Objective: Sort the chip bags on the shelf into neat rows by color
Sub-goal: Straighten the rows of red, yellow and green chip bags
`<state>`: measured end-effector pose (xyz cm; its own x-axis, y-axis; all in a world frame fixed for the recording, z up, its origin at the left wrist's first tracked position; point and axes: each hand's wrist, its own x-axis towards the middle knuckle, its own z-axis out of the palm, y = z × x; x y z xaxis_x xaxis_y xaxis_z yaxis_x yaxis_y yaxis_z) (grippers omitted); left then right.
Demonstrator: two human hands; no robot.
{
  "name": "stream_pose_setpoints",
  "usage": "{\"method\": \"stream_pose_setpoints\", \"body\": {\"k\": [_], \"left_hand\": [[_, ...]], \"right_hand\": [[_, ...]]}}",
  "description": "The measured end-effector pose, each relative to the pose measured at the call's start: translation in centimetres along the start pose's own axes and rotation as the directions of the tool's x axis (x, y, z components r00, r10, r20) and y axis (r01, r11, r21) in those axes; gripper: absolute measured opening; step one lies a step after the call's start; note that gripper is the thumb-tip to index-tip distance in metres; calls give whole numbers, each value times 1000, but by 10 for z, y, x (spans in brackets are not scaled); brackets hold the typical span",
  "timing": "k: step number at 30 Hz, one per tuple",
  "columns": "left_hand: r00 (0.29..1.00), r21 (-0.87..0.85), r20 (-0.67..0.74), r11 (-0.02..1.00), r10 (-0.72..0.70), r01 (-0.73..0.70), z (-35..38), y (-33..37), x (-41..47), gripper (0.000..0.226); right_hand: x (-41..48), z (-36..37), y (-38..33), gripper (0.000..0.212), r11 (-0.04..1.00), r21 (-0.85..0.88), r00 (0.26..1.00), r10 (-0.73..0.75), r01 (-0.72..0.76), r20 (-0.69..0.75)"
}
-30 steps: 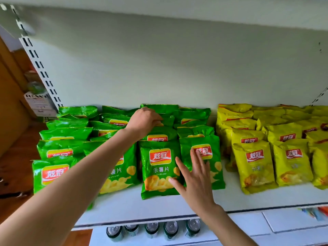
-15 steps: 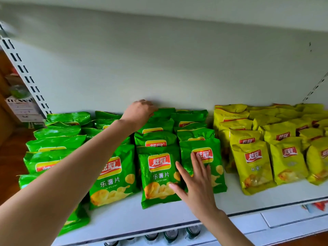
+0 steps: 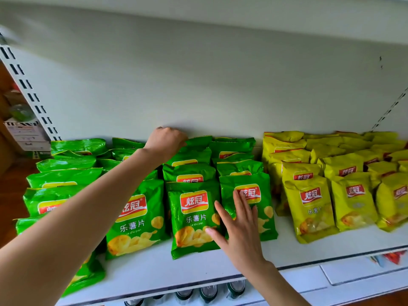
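Above white shelf point(image 3: 154, 268), left hand point(image 3: 165, 142) grips rear green bag point(image 3: 198, 141), right hand point(image 3: 240, 228) flat on front bag point(image 3: 265, 204).

Green bags point(image 3: 194, 217) & yellow bags point(image 3: 309, 206): thin plastic film, glossy, crinkled, w/ glare streaks along the top seams. Shelf point(image 3: 154, 268): smooth white, semi-matt (looks like painted metal). Back panel point(image 3: 198, 85): flat matt white. Slotted upright point(image 3: 28, 89): white-coated metal. Cans point(image 3: 207, 292) below: shiny metal tops. Floor point(image 3: 8, 195) at left: brown, wood-look.
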<state>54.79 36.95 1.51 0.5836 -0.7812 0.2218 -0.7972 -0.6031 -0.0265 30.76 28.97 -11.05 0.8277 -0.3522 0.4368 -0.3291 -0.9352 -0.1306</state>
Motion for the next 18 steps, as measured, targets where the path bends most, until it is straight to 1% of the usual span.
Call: {"method": "stream_pose_setpoints", "body": {"k": [2,5,8,14,16,18], "left_hand": [[1000,-4,7,1000,5,-5,-1,1,-2,32],[998,38,51,999,33,-35,-2,3,-1,34],[995,64,99,998,3,-10,-5,4,0,35],[995,126,91,992,-30,19,-5,-1,-4,29],[994,99,97,994,-46,37,-4,-1,-5,28],[997,35,63,998,-52,50,-4,-1,-7,29]], "right_hand": [[0,-1,0,59,1000,8,1000,0,0,6],[0,-2,0,59,1000,23,1000,3,-3,6],[0,-3,0,60,1000,27,1000,12,-12,12],[1,-2,-2,60,1000,18,999,24,-25,26],[2,-3,-1,60,1000,13,999,25,-25,27],[1,-3,-1,60,1000,14,999,21,-21,26]]}}
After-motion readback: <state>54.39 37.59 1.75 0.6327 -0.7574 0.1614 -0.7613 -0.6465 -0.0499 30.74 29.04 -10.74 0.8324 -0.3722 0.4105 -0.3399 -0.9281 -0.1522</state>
